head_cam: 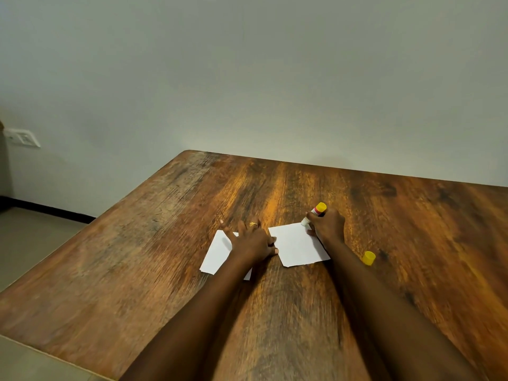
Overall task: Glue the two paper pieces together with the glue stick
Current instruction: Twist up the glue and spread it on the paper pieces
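Note:
Two white paper pieces lie side by side on the wooden table (pixel 165 243). My left hand (pixel 253 242) rests flat with fingers spread over the left paper piece (pixel 217 253), its thumb touching the left edge of the right paper piece (pixel 298 247). My right hand (pixel 328 225) grips the glue stick (pixel 316 213), which has a yellow end and a white and red body. The stick is tilted, with its white tip pressed on the far right corner of the right piece.
The yellow glue cap (pixel 368 257) lies on the table just right of my right forearm. A plain wall stands behind the table's far edge. The table's left edge drops to a tiled floor, and a white switch plate (pixel 23 137) is on the wall at left.

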The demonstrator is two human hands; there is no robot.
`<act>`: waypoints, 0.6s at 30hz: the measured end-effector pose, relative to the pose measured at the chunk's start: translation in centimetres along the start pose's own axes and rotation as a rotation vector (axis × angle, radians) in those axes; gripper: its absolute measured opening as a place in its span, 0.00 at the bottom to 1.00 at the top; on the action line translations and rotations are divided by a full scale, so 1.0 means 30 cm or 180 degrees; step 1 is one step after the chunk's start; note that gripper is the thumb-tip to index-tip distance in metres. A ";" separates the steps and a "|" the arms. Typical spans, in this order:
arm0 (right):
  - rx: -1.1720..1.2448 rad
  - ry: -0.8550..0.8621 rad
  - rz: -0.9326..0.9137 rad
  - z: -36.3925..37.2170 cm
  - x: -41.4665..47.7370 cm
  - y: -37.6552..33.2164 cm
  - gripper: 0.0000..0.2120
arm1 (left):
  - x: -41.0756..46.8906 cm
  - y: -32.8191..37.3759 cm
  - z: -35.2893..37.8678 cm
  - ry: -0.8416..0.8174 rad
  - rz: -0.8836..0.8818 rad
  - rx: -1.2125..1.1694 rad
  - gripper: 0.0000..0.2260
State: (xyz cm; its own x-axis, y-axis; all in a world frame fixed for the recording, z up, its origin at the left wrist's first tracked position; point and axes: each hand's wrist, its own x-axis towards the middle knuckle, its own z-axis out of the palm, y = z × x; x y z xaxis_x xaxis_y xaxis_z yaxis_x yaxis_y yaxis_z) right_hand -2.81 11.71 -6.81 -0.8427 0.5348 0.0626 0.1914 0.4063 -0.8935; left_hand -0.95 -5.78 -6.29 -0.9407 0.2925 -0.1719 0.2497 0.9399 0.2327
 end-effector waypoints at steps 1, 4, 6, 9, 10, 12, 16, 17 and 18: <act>0.0026 0.0002 0.0011 -0.001 -0.001 0.000 0.13 | -0.001 0.001 0.000 -0.0001 0.0005 0.0013 0.16; 0.0121 0.0011 0.0028 -0.009 -0.006 0.005 0.13 | -0.007 0.004 -0.004 -0.0003 0.0033 0.0073 0.17; 0.0216 0.0029 0.0021 -0.014 -0.012 0.011 0.13 | -0.009 0.005 -0.005 0.0028 0.0051 0.0152 0.17; 0.0444 0.0096 0.0009 -0.024 -0.032 0.014 0.13 | -0.016 0.012 -0.001 0.0164 0.0040 0.0212 0.18; 0.0508 0.0119 0.0008 -0.027 -0.037 0.015 0.13 | -0.018 0.014 0.001 0.0216 0.0030 0.0191 0.18; 0.0536 0.0150 0.0010 -0.033 -0.050 0.017 0.13 | -0.024 0.022 0.002 0.0337 0.0022 0.0156 0.18; 0.0715 0.0163 0.0114 -0.036 -0.065 0.023 0.13 | -0.048 0.045 -0.004 0.0557 0.0002 0.0133 0.16; 0.0746 0.0153 0.0148 -0.037 -0.069 0.026 0.13 | -0.054 0.049 -0.006 0.0607 0.0002 0.0146 0.16; 0.0762 0.0127 0.0173 -0.037 -0.071 0.030 0.14 | -0.059 0.054 -0.007 0.0656 0.0006 0.0179 0.16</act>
State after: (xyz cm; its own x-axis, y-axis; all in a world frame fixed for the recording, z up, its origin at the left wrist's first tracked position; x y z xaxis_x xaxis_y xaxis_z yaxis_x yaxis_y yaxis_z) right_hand -0.28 11.74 -7.26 -0.8129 0.5819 0.0249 0.1072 0.1916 -0.9756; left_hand 1.07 -4.82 -5.42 -0.9658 0.2575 0.0292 0.2586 0.9495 0.1779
